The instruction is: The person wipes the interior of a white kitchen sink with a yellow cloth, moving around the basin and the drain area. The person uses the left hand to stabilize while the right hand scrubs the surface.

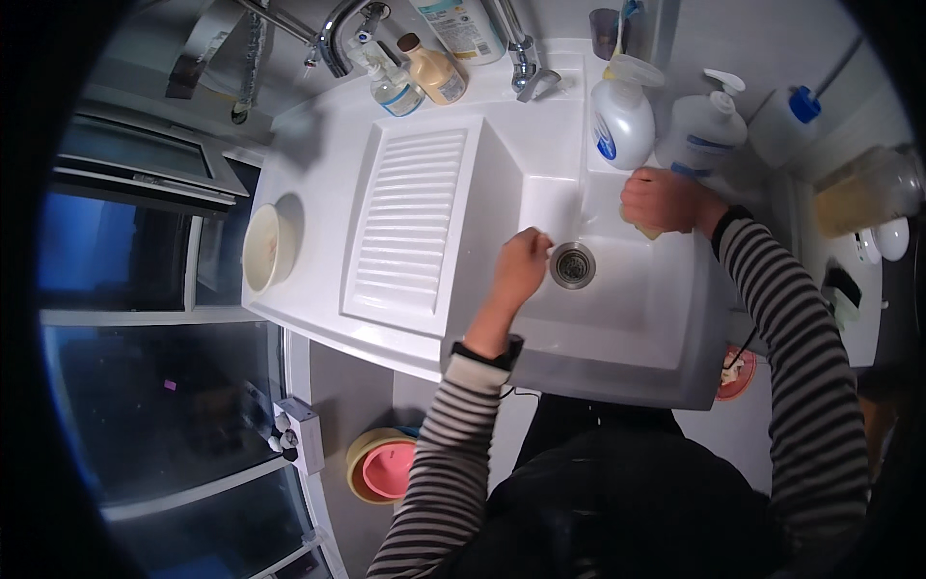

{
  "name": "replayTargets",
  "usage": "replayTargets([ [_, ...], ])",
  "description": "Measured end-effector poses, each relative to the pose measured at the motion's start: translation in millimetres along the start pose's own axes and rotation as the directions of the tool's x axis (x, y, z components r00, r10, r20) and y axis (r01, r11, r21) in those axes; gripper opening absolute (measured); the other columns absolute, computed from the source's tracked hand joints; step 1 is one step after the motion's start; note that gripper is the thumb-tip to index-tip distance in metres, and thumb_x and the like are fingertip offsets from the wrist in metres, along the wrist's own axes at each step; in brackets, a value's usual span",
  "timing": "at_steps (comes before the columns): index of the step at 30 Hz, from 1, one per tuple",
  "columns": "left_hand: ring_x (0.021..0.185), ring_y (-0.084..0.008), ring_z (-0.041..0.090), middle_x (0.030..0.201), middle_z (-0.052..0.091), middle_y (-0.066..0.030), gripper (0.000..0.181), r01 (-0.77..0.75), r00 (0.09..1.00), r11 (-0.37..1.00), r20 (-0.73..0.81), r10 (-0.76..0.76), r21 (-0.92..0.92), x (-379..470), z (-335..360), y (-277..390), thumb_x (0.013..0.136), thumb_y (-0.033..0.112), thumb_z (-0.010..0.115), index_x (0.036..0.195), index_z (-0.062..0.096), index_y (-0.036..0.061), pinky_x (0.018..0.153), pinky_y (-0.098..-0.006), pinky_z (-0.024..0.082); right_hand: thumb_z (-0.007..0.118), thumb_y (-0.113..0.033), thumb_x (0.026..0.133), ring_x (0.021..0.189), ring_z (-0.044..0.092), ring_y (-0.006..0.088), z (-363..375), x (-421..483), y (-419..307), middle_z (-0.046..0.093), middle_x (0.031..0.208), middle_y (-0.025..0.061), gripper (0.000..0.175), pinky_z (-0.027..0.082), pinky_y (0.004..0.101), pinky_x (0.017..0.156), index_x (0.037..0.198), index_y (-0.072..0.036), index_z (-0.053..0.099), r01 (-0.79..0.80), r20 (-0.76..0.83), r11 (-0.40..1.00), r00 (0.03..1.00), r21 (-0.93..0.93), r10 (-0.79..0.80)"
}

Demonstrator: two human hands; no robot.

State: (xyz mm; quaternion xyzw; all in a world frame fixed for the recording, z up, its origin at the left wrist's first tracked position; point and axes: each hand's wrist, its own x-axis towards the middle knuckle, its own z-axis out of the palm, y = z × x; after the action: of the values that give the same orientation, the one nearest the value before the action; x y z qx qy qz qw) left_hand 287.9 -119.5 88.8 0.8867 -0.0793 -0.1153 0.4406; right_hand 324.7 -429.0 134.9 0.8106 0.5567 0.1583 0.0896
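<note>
My right hand (662, 201) is closed around a yellowish sponge or cloth (649, 231), pressed at the right wall of the white laundry sink (629, 340). Only the lower edge of that yellowish piece shows below my fingers. Over the basin, just left of the round metal drain (573, 265), my left hand (519, 269) hangs with its fingers curled in. I see nothing held in it. Left of the basin lies the sink's ribbed washboard (409, 217). Behind my right hand stand two white pump bottles, one with a clear pump (623, 127) and one with a white pump (703, 134).
A chrome faucet (532, 76) rises at the back. Along the rear ledge stand a soap bottle (396, 93), a tan bottle (436, 72) and a large white jug (463, 29). A cream bowl (268, 250) sits on the left ledge. Nested basins (387, 467) are below left.
</note>
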Motion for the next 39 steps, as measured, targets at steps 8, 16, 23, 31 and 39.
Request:
replayTargets([
  [8, 0.088, -0.0264, 0.067, 0.095, 0.069, -0.0146, 0.026, -0.139, 0.989, 0.957, 0.092, 0.119, 0.254, -64, -151, 53, 0.096, 0.024, 0.068, 0.103, 0.068, -0.0003, 0.077, -0.0347, 0.052, 0.059, -0.021, 0.079, 0.080, 0.052, 0.0213, -5, 44, -48, 0.055, 0.085, 0.0020, 0.010, 0.046, 0.0351, 0.079, 0.078, -0.011, 0.056, -0.122, -0.075, 0.987, 0.989, 0.108, 0.130],
  [16, 0.097, -0.0309, 0.065, 0.102, 0.066, -0.0164, 0.025, -0.428, 0.888, 0.843, 0.324, 0.326, 0.326, -4, -241, 54, 0.095, 0.023, 0.067, 0.104, 0.068, -0.0001, 0.083, -0.0373, 0.051, 0.053, -0.027, 0.091, 0.090, 0.064, 0.0387, 63, 158, -105, 0.067, 0.096, 0.0165, 0.025, 0.051, 0.0486, 0.080, 0.093, -0.005, 0.063, -0.818, 0.484, 0.285, 0.537, 0.500, 0.691],
  [23, 0.099, -0.0324, 0.062, 0.102, 0.065, -0.0165, 0.020, -0.542, 0.808, 0.801, 0.420, 0.413, 0.254, 78, -224, 18, 0.093, 0.019, 0.068, 0.102, 0.069, 0.0013, 0.087, -0.0389, 0.049, 0.058, -0.034, 0.088, 0.094, 0.065, 0.0411, 117, 215, -115, 0.069, 0.098, 0.0205, 0.033, 0.051, 0.0492, 0.083, 0.096, -0.002, 0.063, -0.820, 0.529, -0.208, 0.131, 0.533, 0.839],
  [31, 0.151, -0.0309, 0.018, 0.163, 0.017, -0.0133, 0.070, -0.491, 0.824, 0.698, 0.537, 0.180, 0.520, 108, -150, -61, 0.093, 0.045, 0.063, 0.150, 0.039, 0.0115, 0.116, -0.0602, 0.015, 0.059, -0.030, 0.087, 0.090, 0.064, 0.0405, 81, 184, -116, 0.068, 0.097, 0.0195, 0.029, 0.052, 0.0491, 0.082, 0.101, -0.006, 0.064, -0.797, 0.555, -0.297, 0.057, 0.525, 0.830],
  [39, 0.151, -0.0354, -0.020, 0.164, -0.019, -0.0175, 0.085, -0.394, 0.805, 0.696, 0.591, -0.054, 0.601, 103, -120, -61, 0.090, 0.058, 0.061, 0.155, 0.032, 0.0106, 0.109, -0.0723, -0.008, 0.069, -0.024, 0.087, 0.075, 0.061, 0.0367, -56, 57, -204, 0.062, 0.080, 0.0160, 0.023, 0.048, 0.0442, 0.066, 0.083, -0.006, 0.055, -0.843, 0.458, -0.335, -0.120, 0.422, 0.881],
])
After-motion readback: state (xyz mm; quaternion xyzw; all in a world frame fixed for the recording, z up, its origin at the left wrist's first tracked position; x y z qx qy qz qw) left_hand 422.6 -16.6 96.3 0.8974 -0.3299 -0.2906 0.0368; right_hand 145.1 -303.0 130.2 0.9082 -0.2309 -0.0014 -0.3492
